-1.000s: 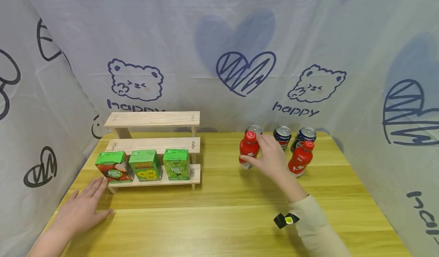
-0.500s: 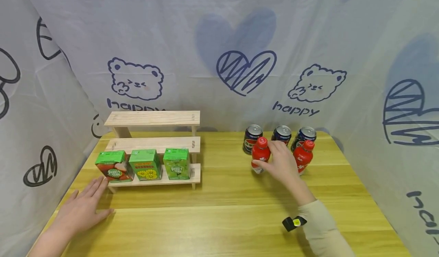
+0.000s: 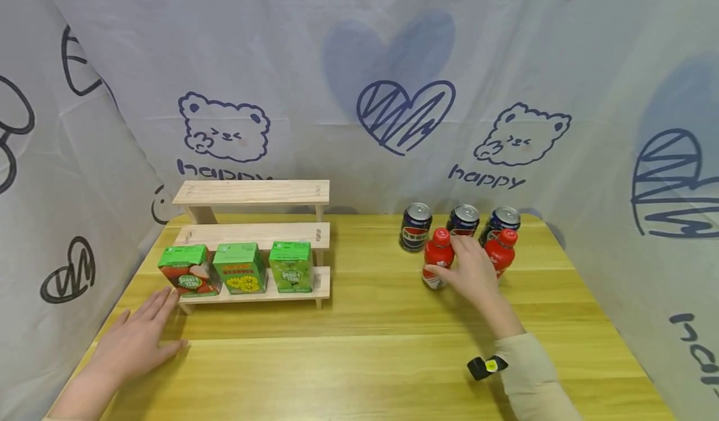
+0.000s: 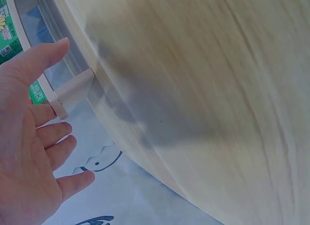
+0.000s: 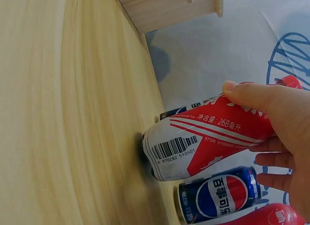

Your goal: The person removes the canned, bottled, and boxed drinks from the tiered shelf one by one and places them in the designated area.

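Right hand [image 3: 472, 274] wrapped around red plastic bottle [image 3: 437, 260] on wooden table [image 3: 382, 358], just beside Pepsi cans [image 3: 415, 227]. Left hand [image 3: 135, 340] flat, holding nothing. Probably light, smooth, slightly slippery; best taken at mid-body, below cap.

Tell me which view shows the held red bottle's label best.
Right wrist: the red plastic bottle with white label fills the frame, barcode legible, right hand gripping it. Head shows it small. Left wrist misses it.
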`<move>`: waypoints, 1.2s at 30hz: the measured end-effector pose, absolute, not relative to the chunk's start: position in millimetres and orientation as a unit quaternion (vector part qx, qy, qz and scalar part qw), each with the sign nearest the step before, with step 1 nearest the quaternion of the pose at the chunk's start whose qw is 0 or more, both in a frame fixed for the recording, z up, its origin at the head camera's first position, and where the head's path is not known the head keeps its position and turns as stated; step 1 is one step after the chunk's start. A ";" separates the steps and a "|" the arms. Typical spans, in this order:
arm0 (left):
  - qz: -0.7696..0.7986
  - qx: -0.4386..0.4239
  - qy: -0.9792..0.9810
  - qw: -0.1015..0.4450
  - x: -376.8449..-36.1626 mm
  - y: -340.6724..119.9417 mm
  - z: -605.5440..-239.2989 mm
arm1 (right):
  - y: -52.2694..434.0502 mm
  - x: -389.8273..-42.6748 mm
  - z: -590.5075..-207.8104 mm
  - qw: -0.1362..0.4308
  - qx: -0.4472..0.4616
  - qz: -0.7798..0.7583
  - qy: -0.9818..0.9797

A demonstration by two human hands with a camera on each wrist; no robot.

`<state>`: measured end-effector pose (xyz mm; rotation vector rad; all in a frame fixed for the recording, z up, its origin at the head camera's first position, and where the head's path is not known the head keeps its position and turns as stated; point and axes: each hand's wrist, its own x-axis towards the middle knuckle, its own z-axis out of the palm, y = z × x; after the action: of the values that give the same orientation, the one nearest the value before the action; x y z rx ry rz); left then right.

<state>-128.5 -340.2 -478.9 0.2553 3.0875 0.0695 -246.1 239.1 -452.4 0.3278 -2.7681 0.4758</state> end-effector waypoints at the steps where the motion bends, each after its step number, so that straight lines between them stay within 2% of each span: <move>1: 0.022 0.082 0.996 0.022 -128.8 -340.1 -478.6 | 240.0 -246.0 -452.8 0.155 0.114 0.168 -0.967; 23: 0.030 0.079 0.996 0.036 -129.7 -341.2 -479.3 | 254.4 -251.1 -447.8 0.100 0.126 0.218 -0.963; 36: 0.036 0.077 0.995 0.043 -130.4 -341.9 -478.3 | 255.9 -247.8 -446.8 0.169 0.119 0.122 -0.971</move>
<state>-130.4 -341.9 -478.3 0.2364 3.0441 0.1105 -247.8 255.9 -446.8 0.3371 -2.7588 0.3481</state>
